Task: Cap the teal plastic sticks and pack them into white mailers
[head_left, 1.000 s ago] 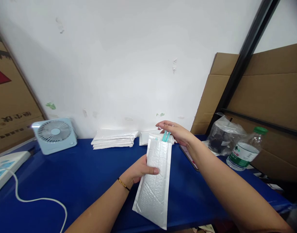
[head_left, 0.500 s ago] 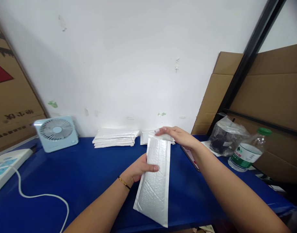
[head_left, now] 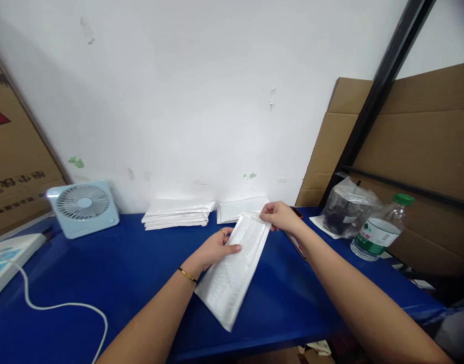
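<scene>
A white padded bubble mailer [head_left: 232, 273] is held tilted over the blue table, its top end leaning to the right. My left hand [head_left: 219, 250] grips its left edge about halfway up, thumb across the front and fingers behind. At the top right corner, my right hand [head_left: 279, 215] pinches the mailer's edge between thumb and fingers. Just behind that top end lies a small pile of white mailers [head_left: 239, 207] against the wall. Farther left is a thicker stack of similar mailers [head_left: 177, 213].
On the left stand a light blue fan [head_left: 84, 207] and a power strip [head_left: 12, 263] with a white cable [head_left: 65, 305]. A phone [head_left: 296, 246] lies behind my right forearm. A bagged dark cup [head_left: 343, 212] and a green-capped water bottle [head_left: 379, 232] stand at the right.
The mailer has tilted, its lower end swinging left and up. My right hand has gone from lying over the top end to pinching its right corner. More of the rear pile shows.
</scene>
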`<state>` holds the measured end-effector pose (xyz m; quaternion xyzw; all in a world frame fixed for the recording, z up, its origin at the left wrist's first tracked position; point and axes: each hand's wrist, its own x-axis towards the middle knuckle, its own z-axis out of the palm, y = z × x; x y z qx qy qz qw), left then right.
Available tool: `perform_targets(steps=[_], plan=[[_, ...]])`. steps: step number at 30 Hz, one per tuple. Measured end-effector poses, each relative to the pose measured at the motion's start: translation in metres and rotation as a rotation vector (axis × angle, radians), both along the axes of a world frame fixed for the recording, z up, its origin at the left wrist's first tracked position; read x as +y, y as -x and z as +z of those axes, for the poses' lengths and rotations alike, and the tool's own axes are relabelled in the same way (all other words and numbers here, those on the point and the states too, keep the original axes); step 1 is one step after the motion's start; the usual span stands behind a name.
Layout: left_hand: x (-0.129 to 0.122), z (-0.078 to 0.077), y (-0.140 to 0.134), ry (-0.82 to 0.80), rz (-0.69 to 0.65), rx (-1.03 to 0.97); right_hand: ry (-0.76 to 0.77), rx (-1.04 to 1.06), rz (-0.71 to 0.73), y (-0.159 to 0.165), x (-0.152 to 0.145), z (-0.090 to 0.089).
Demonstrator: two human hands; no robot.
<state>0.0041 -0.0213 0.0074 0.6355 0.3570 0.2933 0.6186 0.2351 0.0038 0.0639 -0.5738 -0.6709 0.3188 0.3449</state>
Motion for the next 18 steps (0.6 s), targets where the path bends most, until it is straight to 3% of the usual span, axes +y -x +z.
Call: perform_targets(steps=[4,6,9,12,18], plan=[[0.009,0.000,0.010,-0.477,0.201,0.480,0.244,0.050,0.042,-0.011,-0.023,-0.051],[0.004,-0.004,0.007,-0.670,0.147,0.575,0.292,0.038,0.030,-0.014,-0.034,-0.074],[-0.010,-0.013,-0.005,-0.797,-0.065,0.657,0.245,0.028,-0.049,-0.014,-0.040,-0.094],[-0.019,-0.022,-0.013,-0.837,-0.185,0.739,0.175,0.037,-0.051,-0.008,-0.041,-0.098],[-0.018,-0.026,-0.013,-0.897,-0.174,0.741,-0.149,-0.159,0.203,0.009,-0.058,-0.082]])
